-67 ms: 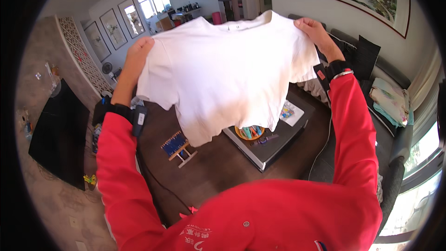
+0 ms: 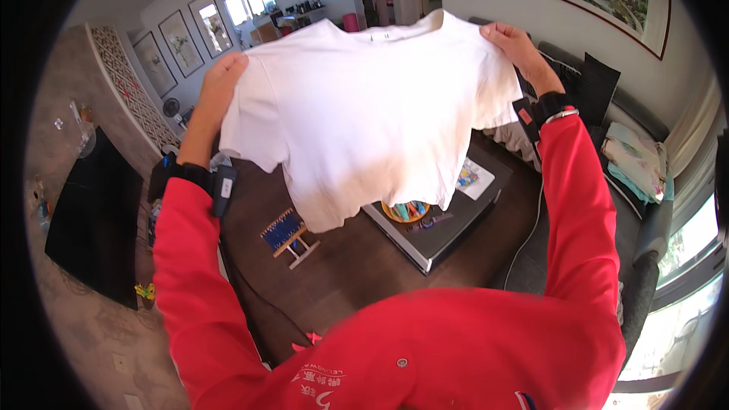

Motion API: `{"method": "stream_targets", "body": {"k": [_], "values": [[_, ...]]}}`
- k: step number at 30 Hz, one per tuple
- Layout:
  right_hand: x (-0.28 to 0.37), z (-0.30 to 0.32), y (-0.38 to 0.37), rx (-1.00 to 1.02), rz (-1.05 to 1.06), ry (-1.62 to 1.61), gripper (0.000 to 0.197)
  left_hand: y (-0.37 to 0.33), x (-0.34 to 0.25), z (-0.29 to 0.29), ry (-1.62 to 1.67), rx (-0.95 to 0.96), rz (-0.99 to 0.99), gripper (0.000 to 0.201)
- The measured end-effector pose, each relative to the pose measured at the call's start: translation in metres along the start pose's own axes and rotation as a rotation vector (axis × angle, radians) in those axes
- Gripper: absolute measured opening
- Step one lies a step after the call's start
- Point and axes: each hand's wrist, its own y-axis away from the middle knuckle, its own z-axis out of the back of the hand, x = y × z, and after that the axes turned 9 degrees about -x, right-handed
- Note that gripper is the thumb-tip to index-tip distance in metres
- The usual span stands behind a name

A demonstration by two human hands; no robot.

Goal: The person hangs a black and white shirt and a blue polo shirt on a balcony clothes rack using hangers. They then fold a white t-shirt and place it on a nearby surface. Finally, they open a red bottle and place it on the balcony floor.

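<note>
A white short-sleeved T-shirt [image 2: 372, 99] is spread out in the air in front of me, neckline up and hem hanging down. My left hand [image 2: 222, 76] pinches its left sleeve near the shoulder. The opposite sleeve is gripped near its shoulder by my right hand [image 2: 510, 42]. Both arms reach forward and the cloth hangs loosely between them, its lower edge wavy. Sunlight falls across the upper part, while the lower part is in shade. The shirt hides part of the coffee table [image 2: 456, 216] behind it.
On the coffee table are an orange dish [image 2: 405, 213] of colourful items and a white sheet [image 2: 475, 181]. A small blue-seated folding stool [image 2: 285, 234] stands on the floor. To the right is a dark sofa [image 2: 581, 212] with folded bedding [image 2: 636, 159]; a black television [image 2: 95, 220] is at left.
The shirt and both hands sit very slightly higher in the picture, as the whole view has shifted a little. Both hands keep their hold on the sleeves.
</note>
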Motion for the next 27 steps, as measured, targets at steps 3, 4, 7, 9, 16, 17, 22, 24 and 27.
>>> {"method": "stream_targets", "body": {"k": [3, 4, 7, 9, 16, 17, 22, 24, 27], "values": [[0.000, 0.020, 0.000, 0.050, 0.094, 0.103, 0.022, -0.007, -0.003, -0.011, 0.030, 0.047, -0.005, 0.025], [-0.003, 0.031, 0.000, 0.027, 0.070, 0.125, 0.022, -0.012, -0.006, -0.022, 0.007, 0.048, 0.009, 0.026], [-0.011, 0.067, 0.003, 0.006, 0.048, 0.196, 0.020, -0.019, -0.009, -0.057, 0.010, 0.068, 0.016, 0.029], [-0.018, 0.092, 0.001, 0.022, 0.045, 0.198, 0.020, -0.025, -0.012, -0.081, 0.043, 0.088, 0.005, 0.031], [-0.051, 0.168, -0.014, -0.038, 0.260, 0.586, 0.023, -0.051, -0.017, -0.155, 0.024, 0.064, -0.081, 0.036], [-0.053, 0.176, -0.016, -0.057, 0.284, 0.588, 0.028, -0.054, -0.016, -0.165, 0.021, 0.079, -0.092, 0.036], [-0.056, 0.215, -0.019, -0.230, 0.311, 0.923, 0.026, -0.068, -0.019, -0.218, -0.032, 0.125, -0.079, 0.032], [-0.058, 0.234, -0.019, -0.276, 0.281, 1.013, 0.023, -0.070, -0.024, -0.242, -0.097, 0.140, -0.141, 0.032], [-0.070, 0.260, -0.022, -0.350, 0.343, 1.160, 0.023, -0.070, -0.030, -0.282, -0.009, 0.193, -0.063, 0.031]]}}
